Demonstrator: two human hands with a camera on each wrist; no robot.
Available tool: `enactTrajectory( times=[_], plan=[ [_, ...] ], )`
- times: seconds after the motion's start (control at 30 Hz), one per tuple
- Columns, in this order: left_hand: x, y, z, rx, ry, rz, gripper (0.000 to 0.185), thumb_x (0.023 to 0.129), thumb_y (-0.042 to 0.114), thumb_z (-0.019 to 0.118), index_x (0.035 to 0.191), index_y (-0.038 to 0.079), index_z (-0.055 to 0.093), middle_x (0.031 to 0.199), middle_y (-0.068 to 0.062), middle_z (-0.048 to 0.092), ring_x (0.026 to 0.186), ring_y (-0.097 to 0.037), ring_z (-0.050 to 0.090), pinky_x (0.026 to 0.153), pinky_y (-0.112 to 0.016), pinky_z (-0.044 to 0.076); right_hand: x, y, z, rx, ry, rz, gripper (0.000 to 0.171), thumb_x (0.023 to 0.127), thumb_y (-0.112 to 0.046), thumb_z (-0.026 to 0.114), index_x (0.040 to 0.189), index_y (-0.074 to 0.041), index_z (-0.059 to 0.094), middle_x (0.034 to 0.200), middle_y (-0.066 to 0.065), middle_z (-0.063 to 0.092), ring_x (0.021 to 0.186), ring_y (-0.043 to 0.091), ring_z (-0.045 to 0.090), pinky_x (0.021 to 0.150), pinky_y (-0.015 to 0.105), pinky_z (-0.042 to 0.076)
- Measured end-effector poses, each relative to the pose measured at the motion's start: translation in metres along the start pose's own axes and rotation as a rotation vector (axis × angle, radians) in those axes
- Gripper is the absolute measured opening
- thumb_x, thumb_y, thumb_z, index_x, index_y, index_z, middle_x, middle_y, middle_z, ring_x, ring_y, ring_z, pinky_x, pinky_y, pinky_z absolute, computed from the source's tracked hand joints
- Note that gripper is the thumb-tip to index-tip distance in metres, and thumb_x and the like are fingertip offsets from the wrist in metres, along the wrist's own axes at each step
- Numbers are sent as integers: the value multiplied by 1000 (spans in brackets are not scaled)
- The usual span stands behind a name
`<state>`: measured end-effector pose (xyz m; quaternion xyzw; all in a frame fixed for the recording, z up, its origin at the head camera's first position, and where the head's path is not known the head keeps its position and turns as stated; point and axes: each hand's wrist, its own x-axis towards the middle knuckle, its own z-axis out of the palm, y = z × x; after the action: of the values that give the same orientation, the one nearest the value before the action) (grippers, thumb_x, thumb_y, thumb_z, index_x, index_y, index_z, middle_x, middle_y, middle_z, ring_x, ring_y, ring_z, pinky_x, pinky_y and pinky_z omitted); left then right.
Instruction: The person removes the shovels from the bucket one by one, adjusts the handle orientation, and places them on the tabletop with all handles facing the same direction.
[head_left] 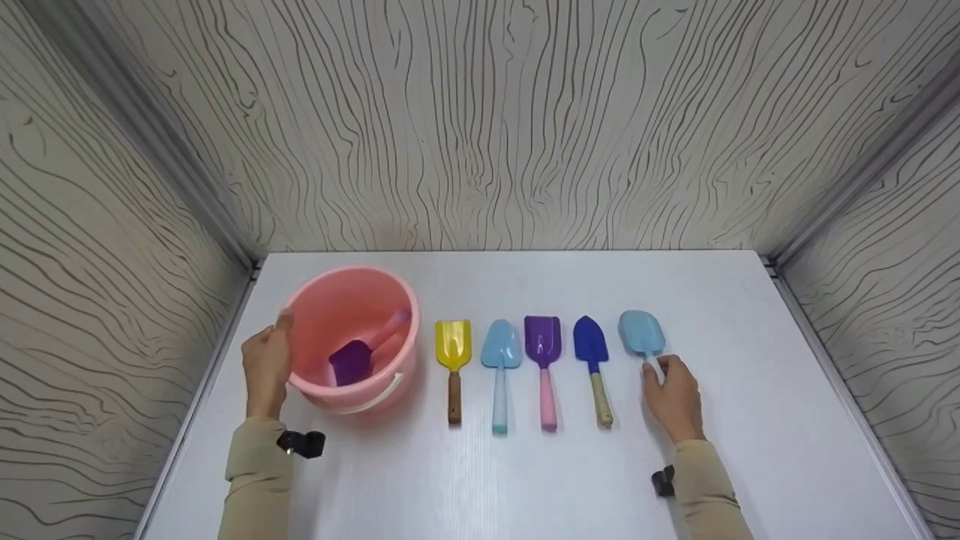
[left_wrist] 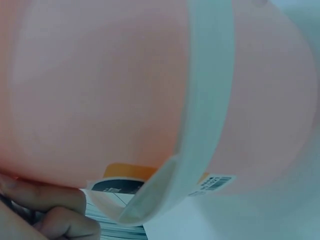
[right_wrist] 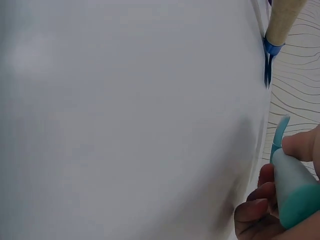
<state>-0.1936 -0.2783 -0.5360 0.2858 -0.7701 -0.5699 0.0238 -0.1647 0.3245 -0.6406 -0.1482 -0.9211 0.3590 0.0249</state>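
Note:
A pink bucket [head_left: 315, 330] stands tilted at the left of the table in the head view. My left hand [head_left: 266, 369] grips its left rim with the thumb over the edge. Inside lies a toy shovel [head_left: 351, 363] with a purple blade and a pink-purple handle. At the right, my right hand [head_left: 675, 396] holds a light blue toy shovel [head_left: 642, 332] by its handle, blade pointing away. The right wrist view shows the thumb and fingers around the pale handle [right_wrist: 292, 175] with its teal end. The left wrist view is filled by the bucket wall [left_wrist: 100, 90] and its white handle [left_wrist: 207, 85].
Between the hands lie a yellow shovel [head_left: 453, 345], another light blue shovel [head_left: 501, 345], a purple shovel with pink handle [head_left: 543, 341] and a dark blue trowel [head_left: 591, 343] in a row. Wood-patterned panels [head_left: 480, 135] enclose the white table [head_left: 465, 480].

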Motion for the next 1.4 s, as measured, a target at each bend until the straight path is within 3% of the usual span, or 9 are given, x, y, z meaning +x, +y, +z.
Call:
enactTrajectory(
  times=[0.3,0.53,0.67,0.87,1.17,1.4],
  plan=[
    [-1,1,0,1,1,-2,56,108,58,49,90,6,59,102,-12,65,96,-24,60,81,-33,52,-1,-1,2,-2,-7,31,39,111,-24,53,134,8,55,128,31,61,120,47,61,100,60,51],
    [-1,0,1,-23,23,32,53,108,54,52,72,15,48,82,-5,56,83,-21,55,69,-30,48,-2,-4,4,-25,-5,35,38,111,-24,52,132,8,56,126,30,62,116,46,63,96,59,51],
    [-1,1,1,-23,17,28,52,108,54,52,74,15,51,88,-8,60,87,-22,58,70,-30,50,-2,-5,4,-36,-7,60,38,111,-25,52,131,7,56,125,30,63,114,46,64,94,58,52],
    [-1,0,1,-22,22,15,52,108,54,51,74,15,48,85,-5,56,87,-21,54,73,-31,48,-1,-9,1,-59,-26,69,38,108,-24,57,129,8,57,119,28,64,106,42,64,88,55,52],
    [-2,-2,1,-26,17,10,54,108,55,51,84,8,58,98,-12,66,95,-25,61,79,-34,53,-1,-9,-4,-86,-68,70,40,104,-26,63,126,7,59,114,26,63,99,37,63,81,49,53],
    [-2,0,1,-17,24,30,54,108,56,50,76,13,49,92,-10,59,93,-24,55,80,-34,47,0,-9,-8,-102,-72,57,42,102,-27,65,124,8,59,106,23,62,89,33,62,68,38,49]
  ],
)
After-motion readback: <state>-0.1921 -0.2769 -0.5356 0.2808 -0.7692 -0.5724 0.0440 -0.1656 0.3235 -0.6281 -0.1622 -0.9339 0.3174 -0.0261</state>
